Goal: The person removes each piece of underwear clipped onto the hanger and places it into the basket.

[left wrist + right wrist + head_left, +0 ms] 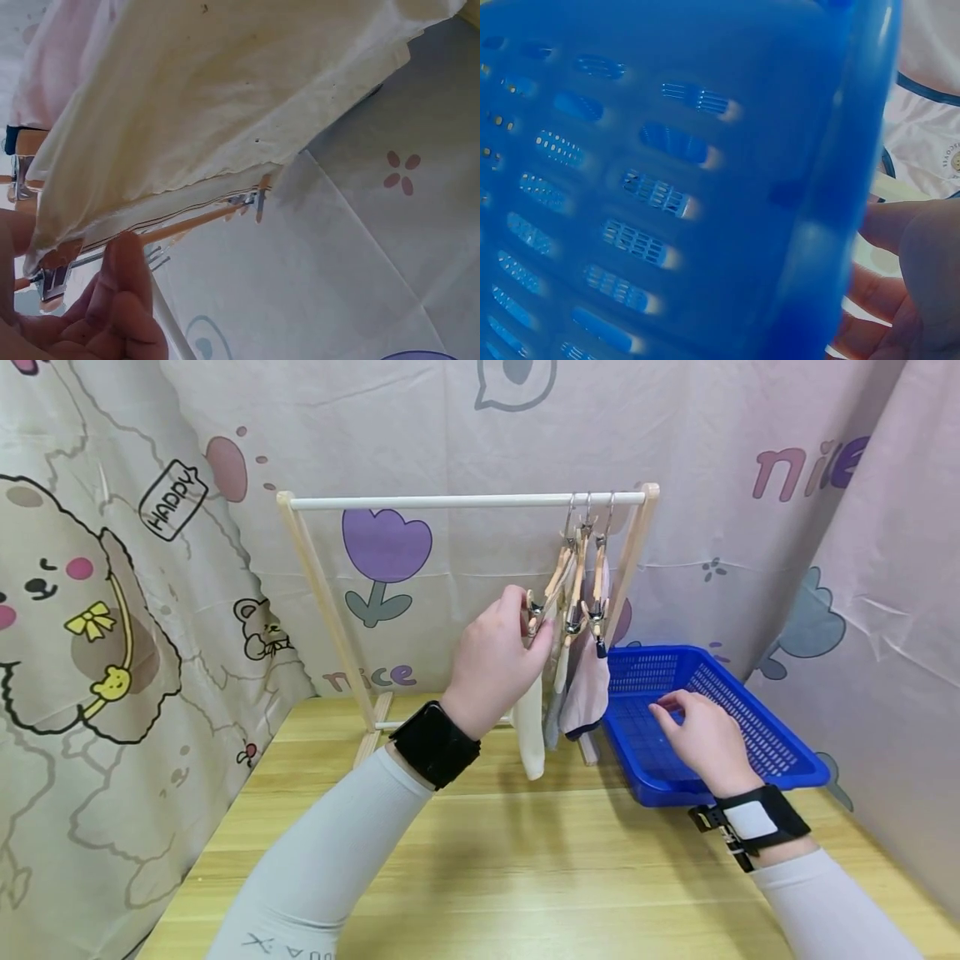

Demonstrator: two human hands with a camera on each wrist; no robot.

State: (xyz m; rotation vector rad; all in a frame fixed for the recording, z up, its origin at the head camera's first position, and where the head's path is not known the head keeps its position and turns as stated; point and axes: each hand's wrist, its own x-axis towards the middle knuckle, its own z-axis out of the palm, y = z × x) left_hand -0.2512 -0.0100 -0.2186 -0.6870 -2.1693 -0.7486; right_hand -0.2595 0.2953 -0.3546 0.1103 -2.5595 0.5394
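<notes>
Left hand pinches a wooden clip hanger, likely the firmest hold; cream garment beneath looks light, limp; right hand relaxed, empty.

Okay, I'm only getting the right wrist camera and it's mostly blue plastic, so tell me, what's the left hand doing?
Observer: The left hand is gripping one end of a hanger.
Operator: Where's that hanger hooked?
Observer: On the white rail, near its right end in the head view.
Operator: Anything clipped to it?
Observer: Yes, cream cloth, clipped near both ends of one edge, as the left wrist view shows.
</notes>
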